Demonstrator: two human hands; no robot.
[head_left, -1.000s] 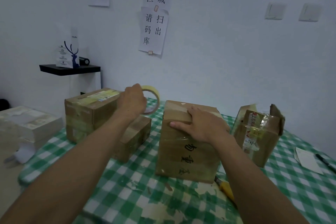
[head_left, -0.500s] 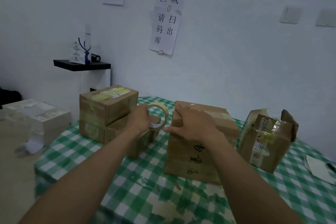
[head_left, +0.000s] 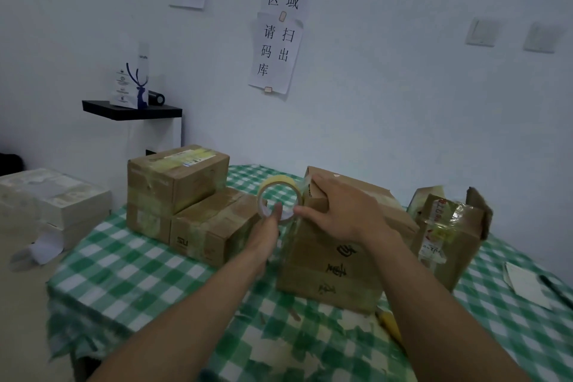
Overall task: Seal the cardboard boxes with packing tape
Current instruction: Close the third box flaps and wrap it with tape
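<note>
A closed cardboard box [head_left: 335,260] with black handwriting stands in the middle of the green checked table [head_left: 148,273]. My right hand [head_left: 339,209] rests on its top left edge, with the thumb touching the tape roll. My left hand [head_left: 266,229] holds a yellowish packing tape roll [head_left: 278,197] from below, a finger inside its core, right beside the box's upper left corner. A clear strip of tape runs from the roll to the box top.
Two taped boxes [head_left: 176,186] are stacked at the left. An open-flapped box [head_left: 446,232] stands at the right. A yellow-handled knife [head_left: 389,324] lies by the middle box's front. A paper slip [head_left: 524,284] and a pen lie at the far right. White boxes [head_left: 52,198] sit off the table's left.
My left hand carried the tape roll down and right from above the stacked boxes to the middle box's corner. My right hand slid from the box's front top to its left edge.
</note>
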